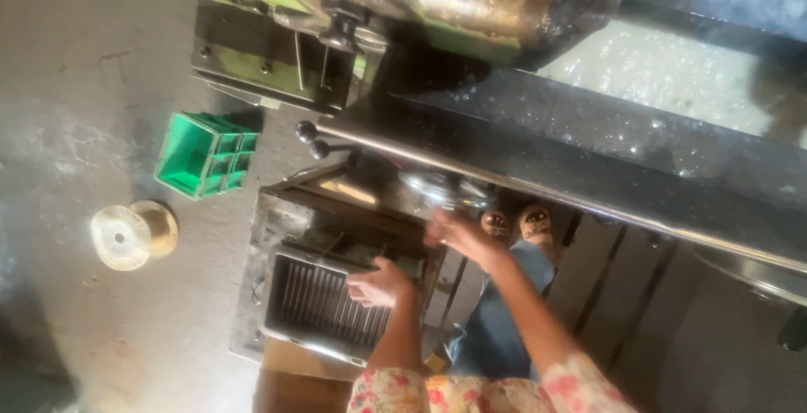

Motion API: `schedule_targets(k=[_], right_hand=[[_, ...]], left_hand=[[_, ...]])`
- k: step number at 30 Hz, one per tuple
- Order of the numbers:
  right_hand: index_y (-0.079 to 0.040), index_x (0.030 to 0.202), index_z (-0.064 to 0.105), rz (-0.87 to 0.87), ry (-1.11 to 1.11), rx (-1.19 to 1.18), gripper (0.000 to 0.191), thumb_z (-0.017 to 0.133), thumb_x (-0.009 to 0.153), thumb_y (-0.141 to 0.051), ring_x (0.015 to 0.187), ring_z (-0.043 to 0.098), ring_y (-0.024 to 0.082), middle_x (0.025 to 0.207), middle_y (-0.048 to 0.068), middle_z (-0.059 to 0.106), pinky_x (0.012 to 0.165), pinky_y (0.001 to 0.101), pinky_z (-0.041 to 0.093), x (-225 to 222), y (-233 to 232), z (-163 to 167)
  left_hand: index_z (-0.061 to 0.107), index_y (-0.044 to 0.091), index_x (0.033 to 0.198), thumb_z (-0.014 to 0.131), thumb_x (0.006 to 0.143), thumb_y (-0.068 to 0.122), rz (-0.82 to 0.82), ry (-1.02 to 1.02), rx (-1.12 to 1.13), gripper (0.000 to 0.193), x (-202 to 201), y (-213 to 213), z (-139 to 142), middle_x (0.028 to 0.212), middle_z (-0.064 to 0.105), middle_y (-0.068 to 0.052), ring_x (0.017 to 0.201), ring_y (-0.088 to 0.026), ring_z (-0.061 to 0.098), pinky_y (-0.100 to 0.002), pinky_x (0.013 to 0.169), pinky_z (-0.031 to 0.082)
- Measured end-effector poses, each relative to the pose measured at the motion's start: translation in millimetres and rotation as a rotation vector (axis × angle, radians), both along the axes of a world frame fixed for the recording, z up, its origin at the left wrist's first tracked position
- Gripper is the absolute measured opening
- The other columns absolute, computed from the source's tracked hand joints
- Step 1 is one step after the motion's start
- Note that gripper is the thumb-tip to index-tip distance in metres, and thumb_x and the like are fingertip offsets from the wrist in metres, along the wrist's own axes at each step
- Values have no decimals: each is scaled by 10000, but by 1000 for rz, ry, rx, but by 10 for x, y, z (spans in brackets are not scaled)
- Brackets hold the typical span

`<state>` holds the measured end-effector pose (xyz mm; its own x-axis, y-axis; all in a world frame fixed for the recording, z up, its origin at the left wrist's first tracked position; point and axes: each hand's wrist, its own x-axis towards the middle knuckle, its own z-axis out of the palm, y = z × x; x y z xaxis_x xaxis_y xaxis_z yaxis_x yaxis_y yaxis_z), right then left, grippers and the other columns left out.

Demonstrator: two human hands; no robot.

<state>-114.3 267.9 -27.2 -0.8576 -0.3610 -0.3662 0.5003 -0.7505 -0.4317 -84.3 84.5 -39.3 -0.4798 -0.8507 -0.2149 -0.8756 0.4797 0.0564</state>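
Observation:
My left hand [382,283] is curled over a dark flat metal part [360,253] at the upper edge of a ribbed metal tray [315,299]. The tray sits in a grimy metal box [265,236] on the floor. My right hand [458,232] is blurred, with its fingers up against a shiny round metal piece [441,188] under the machine bed. Whether it grips that piece is unclear. Both forearms come up from floral sleeves [471,392] at the bottom edge.
A green machine [336,10] with a handwheel fills the top. A long steel bar [546,186] and a black-knobbed lever [307,131] run beside it. A green plastic crate [206,154] and a pale wire spool [130,235] lie on the concrete floor. My sandalled feet [514,224] stand by the box.

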Motion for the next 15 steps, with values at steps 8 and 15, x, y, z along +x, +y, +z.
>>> schedule_targets(k=[8,15], right_hand=[[-55,1181,654,94,-329,779,472,545,1003,-478,980,652,256,1020,141,690,996,459,503,-152,131,-399],[-59,970,610,43,40,185,377,628,1085,-418,919,643,254,899,88,640,972,514,496,-186,-404,-35]], left_hand=[[420,-67,1361,653,849,252,95,45,71,647,26,-9,-10,1340,477,-275,1198,-395,486,-534,972,472],[415,-70,1365,659,854,259,37,20,10,655,44,-66,-65,1301,498,-272,1199,-377,496,-534,1005,455]])
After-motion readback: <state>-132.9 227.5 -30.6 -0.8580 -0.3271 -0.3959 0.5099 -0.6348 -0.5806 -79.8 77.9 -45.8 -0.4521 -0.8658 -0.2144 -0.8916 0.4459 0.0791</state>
